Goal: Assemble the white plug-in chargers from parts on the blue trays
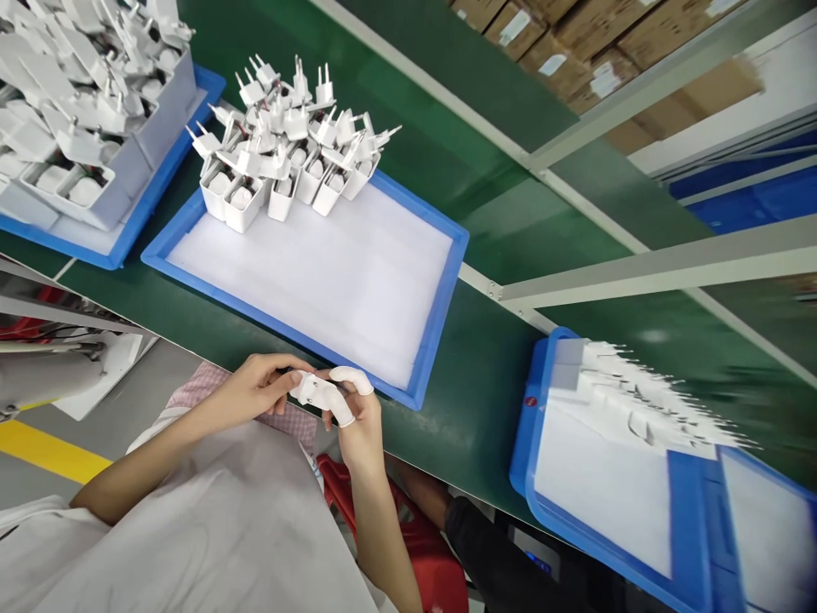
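Observation:
Both my hands meet over the bench's front edge, around a small white plastic plug part (307, 388). My left hand (271, 385) pinches its left end between thumb and fingers. My right hand (358, 415), with white finger cots on the thumb and a finger, grips the other end and partly hides it. Just beyond them lies a blue-rimmed tray (440, 328) with a white lining. At its back left, several open white plug housings (242, 200) stand bunched together, their pinned covers (297, 123) tilted on top.
A second blue tray (153, 200), heaped with similar plugs, stands at the left. On the right, blue trays (533, 426) hold rows of white plug pieces (638, 400). Metal rails (657, 264) cross above the green bench (476, 400). A red stool (434, 566) is below.

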Demonstrator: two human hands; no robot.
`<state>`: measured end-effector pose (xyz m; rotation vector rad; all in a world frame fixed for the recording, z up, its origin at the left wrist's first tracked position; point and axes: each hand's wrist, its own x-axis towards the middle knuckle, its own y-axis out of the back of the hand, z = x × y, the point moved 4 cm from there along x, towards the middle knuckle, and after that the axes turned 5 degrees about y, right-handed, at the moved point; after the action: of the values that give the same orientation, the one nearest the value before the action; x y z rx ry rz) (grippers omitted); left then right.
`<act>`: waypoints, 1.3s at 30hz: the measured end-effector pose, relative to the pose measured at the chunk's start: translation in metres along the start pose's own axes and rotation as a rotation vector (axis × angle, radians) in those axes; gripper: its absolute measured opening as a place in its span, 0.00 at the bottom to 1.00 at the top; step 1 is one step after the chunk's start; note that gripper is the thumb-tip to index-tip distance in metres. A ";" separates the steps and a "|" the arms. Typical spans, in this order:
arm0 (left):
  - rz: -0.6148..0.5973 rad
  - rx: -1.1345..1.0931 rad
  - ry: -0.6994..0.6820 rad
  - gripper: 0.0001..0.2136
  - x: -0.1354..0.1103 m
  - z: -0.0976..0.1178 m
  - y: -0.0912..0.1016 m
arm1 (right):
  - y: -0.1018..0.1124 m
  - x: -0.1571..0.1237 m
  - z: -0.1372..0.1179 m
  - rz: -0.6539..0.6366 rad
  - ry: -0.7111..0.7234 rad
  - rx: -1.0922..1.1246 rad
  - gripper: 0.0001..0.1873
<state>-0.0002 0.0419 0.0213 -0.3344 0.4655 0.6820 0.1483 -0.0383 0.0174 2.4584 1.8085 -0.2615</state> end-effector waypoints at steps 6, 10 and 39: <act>0.080 0.011 -0.079 0.21 -0.003 0.001 -0.003 | -0.014 -0.003 -0.015 0.027 0.184 -0.163 0.09; 0.125 0.013 -0.091 0.23 -0.004 -0.006 -0.004 | -0.013 -0.002 -0.008 0.001 0.267 -0.135 0.10; 0.148 -0.041 -0.063 0.24 -0.001 0.001 0.005 | -0.020 -0.006 -0.019 -0.135 0.621 -0.848 0.17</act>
<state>-0.0037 0.0451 0.0220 -0.3185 0.4194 0.8446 0.1294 -0.0343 0.0381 1.8767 1.7172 1.1316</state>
